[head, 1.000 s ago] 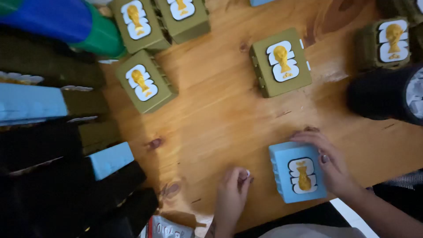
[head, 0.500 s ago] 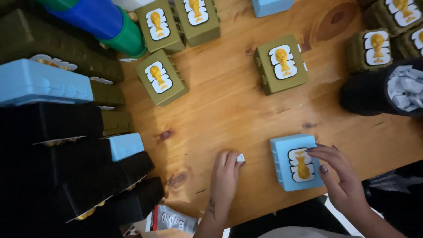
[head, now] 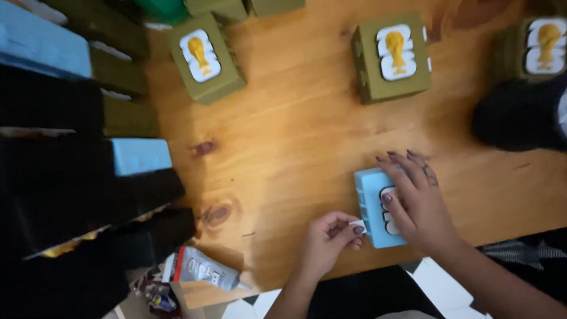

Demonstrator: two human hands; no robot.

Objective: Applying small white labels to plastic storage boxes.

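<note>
— Your hands?
— My right hand (head: pixel 416 204) lies flat, fingers spread, pressing the blue box (head: pixel 373 207). My left hand (head: pixel 325 242) pinches a small white tab (head: pixel 358 225) at its near-left corner.
— The box?
— Near table (head: pixel 295 147) edge, long axis near-to-far.

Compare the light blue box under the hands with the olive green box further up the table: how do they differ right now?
The light blue box is pale blue; the olive green box is dull green. The blue box lies at the table's near edge, the green one further up. The right hand covers most of the blue box's label while the left hand pinches something small and white at its edge; the green box lies untouched, its gold trophy label fully showing. Both are similar small boxes.
</note>
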